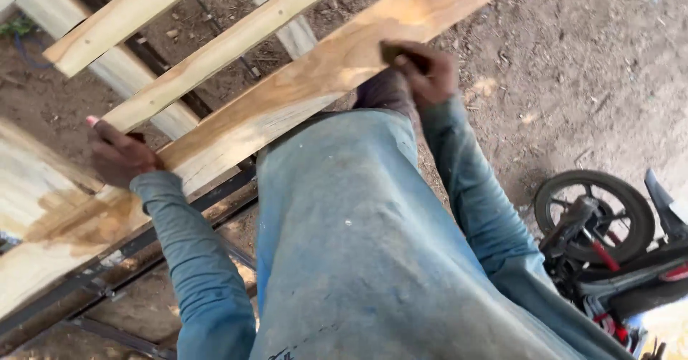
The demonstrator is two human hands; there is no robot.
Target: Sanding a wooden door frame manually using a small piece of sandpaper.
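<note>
Plank (pixel 301 88) lies across metal frame (pixel 143 242). Right hand (pixel 423 73), fingers closed on dark pad, possibly sandpaper (pixel 394 50); left hand (pixel 118 156) grips plank edge. Rub along grain, even pressure.

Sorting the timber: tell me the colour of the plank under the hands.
Pale yellow-tan plank with orange-brown grain streaks; the head view shows it.

Bare dirt ground (pixel 573 59), brown, littered with small wood chips. Motorbike (pixel 616 260) at lower right, front wheel (pixel 595 213) with dark tyre, red parts showing near the fork. Black metal frame (pixel 107 274) runs diagonally at lower left. Two narrower pale wooden slats (pixel 215 52) lie parallel further up. Bit of green weed (pixel 18 25) at the left edge.
</note>
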